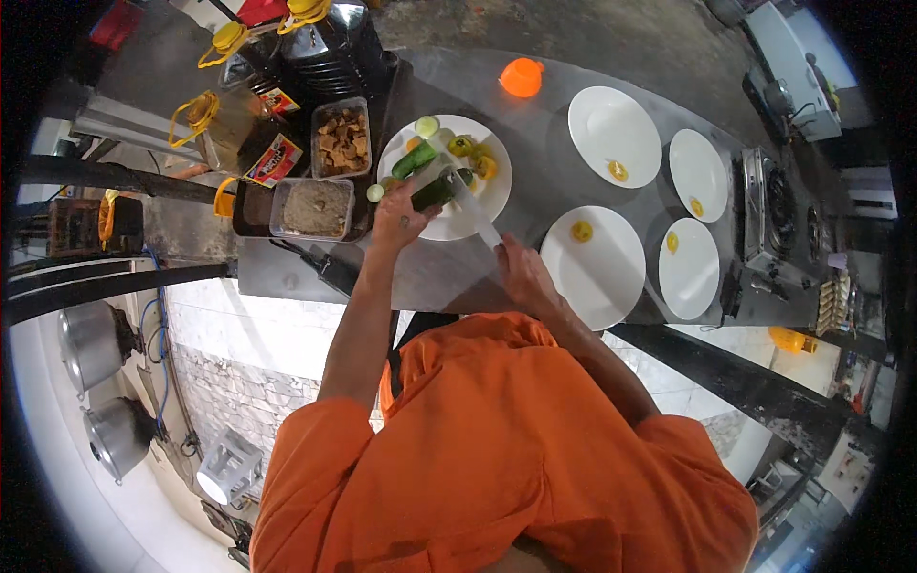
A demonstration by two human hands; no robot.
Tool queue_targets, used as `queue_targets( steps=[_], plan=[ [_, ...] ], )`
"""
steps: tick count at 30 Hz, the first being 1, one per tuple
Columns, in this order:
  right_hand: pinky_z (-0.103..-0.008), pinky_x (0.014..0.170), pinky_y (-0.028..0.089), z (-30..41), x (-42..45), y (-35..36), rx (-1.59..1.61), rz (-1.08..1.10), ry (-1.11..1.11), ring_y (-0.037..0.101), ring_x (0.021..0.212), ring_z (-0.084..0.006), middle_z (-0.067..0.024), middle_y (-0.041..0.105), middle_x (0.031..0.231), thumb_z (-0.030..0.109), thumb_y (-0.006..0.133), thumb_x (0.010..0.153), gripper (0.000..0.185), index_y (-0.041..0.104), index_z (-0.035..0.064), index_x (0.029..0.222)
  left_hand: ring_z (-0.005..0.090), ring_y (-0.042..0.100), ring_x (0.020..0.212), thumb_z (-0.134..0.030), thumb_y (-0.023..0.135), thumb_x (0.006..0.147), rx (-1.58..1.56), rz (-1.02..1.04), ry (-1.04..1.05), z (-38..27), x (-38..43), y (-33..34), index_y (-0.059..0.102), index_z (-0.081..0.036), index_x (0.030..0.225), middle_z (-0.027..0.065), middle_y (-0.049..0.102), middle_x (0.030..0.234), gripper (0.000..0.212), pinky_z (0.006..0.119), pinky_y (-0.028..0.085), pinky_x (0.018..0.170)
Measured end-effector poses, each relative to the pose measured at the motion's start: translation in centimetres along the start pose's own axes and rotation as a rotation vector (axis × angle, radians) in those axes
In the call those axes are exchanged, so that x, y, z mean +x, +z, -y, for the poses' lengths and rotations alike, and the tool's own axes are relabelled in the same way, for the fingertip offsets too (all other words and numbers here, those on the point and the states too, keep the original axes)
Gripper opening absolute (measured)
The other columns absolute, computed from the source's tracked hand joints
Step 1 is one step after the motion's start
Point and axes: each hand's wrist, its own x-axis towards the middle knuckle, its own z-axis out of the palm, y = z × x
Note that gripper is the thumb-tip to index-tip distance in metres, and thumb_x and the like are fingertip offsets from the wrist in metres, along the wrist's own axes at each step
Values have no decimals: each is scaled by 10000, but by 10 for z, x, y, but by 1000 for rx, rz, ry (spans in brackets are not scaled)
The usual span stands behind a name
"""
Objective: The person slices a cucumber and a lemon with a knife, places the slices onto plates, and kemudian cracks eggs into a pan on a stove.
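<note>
My left hand point(402, 216) grips a dark green cucumber point(433, 192) low over a white plate point(448, 228). In my right hand point(524, 271) is a knife point(484, 225), its pale, blurred blade crossing at the cucumber's right end. Whether the blade touches the skin, I cannot tell. A second cucumber piece point(414, 159) lies on the plate, beside several green-yellow tomatoes point(486, 167). One pale round cut end point(427, 127) shows at the plate's upper rim, and another pale round piece point(375, 193) at its left edge.
To the right stand several white plates point(605, 279), each bearing a yellow tomato slice point(582, 230). An orange plastic cup point(521, 77) sits at the far edge. Leftward are tubs of brown chunks point(342, 143) and grey-brown powder point(315, 206), and dark-liquid jugs point(333, 54). A gas stove point(763, 208) is far right.
</note>
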Motion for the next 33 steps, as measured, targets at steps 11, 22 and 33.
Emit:
queue_targets(
  steps=[11, 22, 33],
  plan=[
    [-552, 517, 450, 36, 32, -28, 130, 363, 364, 591, 605, -458, -250, 592, 679, 103, 504, 879, 240, 454, -45, 1062, 389, 568, 1082, -424, 707, 786, -9, -18, -30, 25, -7, 27, 579, 17, 1206, 228, 609, 1146, 622, 432, 441, 954],
    [-567, 635, 490, 39, 55, 1, 102, 527, 548, 622, 746, -484, -290, 624, 769, 66, 487, 841, 250, 405, -14, 1063, 378, 594, 1011, -395, 759, 722, -121, 31, -74, 0, -5, 8, 619, 58, 1114, 238, 616, 1080, 616, 402, 477, 886],
    [-530, 706, 525, 47, 65, -12, 66, 702, 531, 642, 819, -457, -297, 632, 805, 72, 511, 810, 322, 381, -56, 1075, 375, 599, 1033, -371, 738, 731, -147, -130, -40, 33, -11, 34, 607, 53, 1149, 229, 621, 1103, 610, 417, 478, 909]
  ],
)
